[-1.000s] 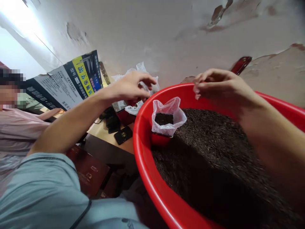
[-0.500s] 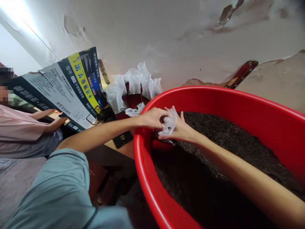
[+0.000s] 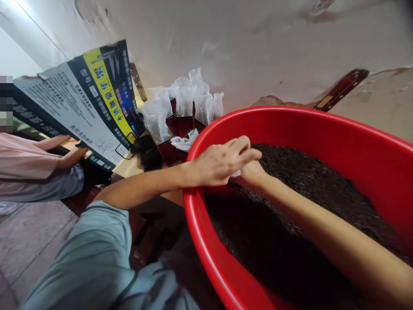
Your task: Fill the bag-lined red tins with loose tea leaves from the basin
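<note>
My left hand [image 3: 222, 161] reaches over the near-left rim of a large red tub [image 3: 195, 211], its fingers curled over my right hand [image 3: 253, 172]. A small bit of a thin, whitish plastic bag [image 3: 236, 173] shows beneath the left fingers, which are closed on it. The rest of the bag and the right fingers are hidden behind the left hand. Both hands are inside the tub, above dark, loose, dry-looking material [image 3: 303, 189] that looks like tea leaves.
Beyond the tub's left rim stand dark red boxes [image 3: 182, 125] lined with clear plastic bags [image 3: 187, 97]. A printed cardboard panel [image 3: 93, 99] leans farther left, near a black object [image 3: 148, 150]. At the left edge, a person in a pink top [image 3: 26, 155] works with their hands.
My left hand has moved right and now covers most of the bag and my right hand's fingers. The dark glossy box edge seen below the hands is now hidden. The view has shifted slightly.
</note>
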A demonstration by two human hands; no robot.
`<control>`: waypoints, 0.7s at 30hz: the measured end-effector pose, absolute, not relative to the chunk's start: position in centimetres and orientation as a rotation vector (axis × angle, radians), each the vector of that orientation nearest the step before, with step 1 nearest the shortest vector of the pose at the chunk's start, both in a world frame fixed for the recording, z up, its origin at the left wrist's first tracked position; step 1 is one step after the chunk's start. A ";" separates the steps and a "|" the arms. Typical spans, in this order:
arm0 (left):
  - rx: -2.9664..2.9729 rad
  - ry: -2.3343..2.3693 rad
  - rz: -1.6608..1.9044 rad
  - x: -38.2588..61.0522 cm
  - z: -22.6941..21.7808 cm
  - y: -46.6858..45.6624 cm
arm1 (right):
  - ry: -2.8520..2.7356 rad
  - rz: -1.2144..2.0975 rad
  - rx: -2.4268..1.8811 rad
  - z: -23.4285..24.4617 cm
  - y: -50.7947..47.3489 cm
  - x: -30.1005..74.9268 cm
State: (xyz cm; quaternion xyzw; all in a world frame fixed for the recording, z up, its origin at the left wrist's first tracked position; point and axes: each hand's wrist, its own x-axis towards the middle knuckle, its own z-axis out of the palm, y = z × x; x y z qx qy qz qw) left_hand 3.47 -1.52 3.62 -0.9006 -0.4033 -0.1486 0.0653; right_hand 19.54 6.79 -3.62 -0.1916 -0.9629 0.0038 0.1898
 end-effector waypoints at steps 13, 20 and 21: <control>-3.241 -1.697 -0.354 0.4 -0.3 2.0 | -2.759 -0.469 0.039 -2.4 7.0 20.7; -3.750 -1.304 -0.232 0.8 2.1 5.9 | -2.849 -0.413 0.030 -2.4 7.8 21.2; -3.819 -1.309 -0.196 1.0 2.4 6.5 | -2.836 -0.440 0.016 -2.4 7.8 21.2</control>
